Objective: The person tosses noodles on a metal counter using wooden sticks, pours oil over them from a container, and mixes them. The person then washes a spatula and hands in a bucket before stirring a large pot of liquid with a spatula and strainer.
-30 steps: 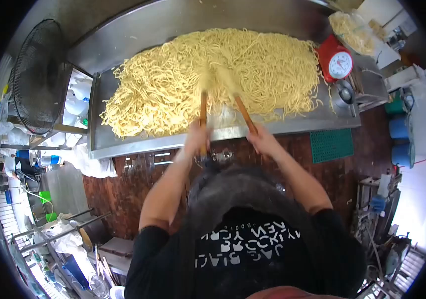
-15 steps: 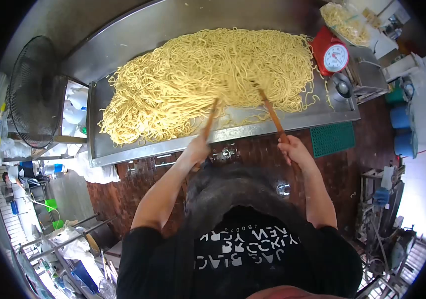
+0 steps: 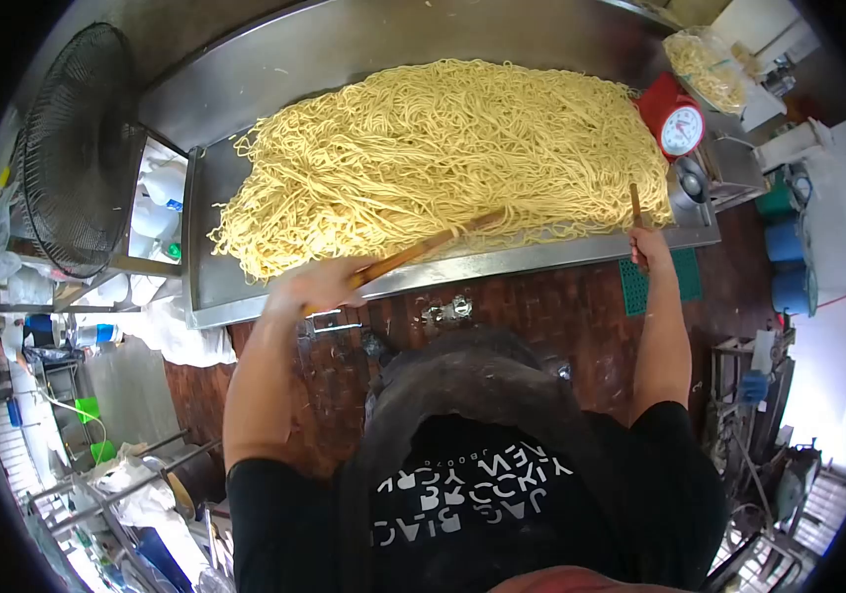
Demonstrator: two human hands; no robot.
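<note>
A broad heap of yellow noodles (image 3: 443, 148) is spread over the steel tray table (image 3: 462, 269). My left hand (image 3: 324, 285), slightly blurred, is closed round a wooden stick (image 3: 423, 245) at the front edge, left of centre. That stick slants up to the right, its far end among the noodles at the heap's front. At the right end of the table, my right hand (image 3: 649, 247) grips a second wooden stick (image 3: 636, 205). This one points nearly straight away from me, its tip at the heap's right front part.
A red dial scale (image 3: 680, 128) and a metal cup (image 3: 690, 181) stand at the table's right end. Behind the scale is a bag of noodles (image 3: 708, 69). A large fan (image 3: 77, 148) is on the left. A green mat (image 3: 685, 277) lies below the right front edge.
My hands have moved apart, left hand leftward and right hand rightward, each with its stick. The left stick now lies flatter. The noodles spread further right and nearer the front edge.
</note>
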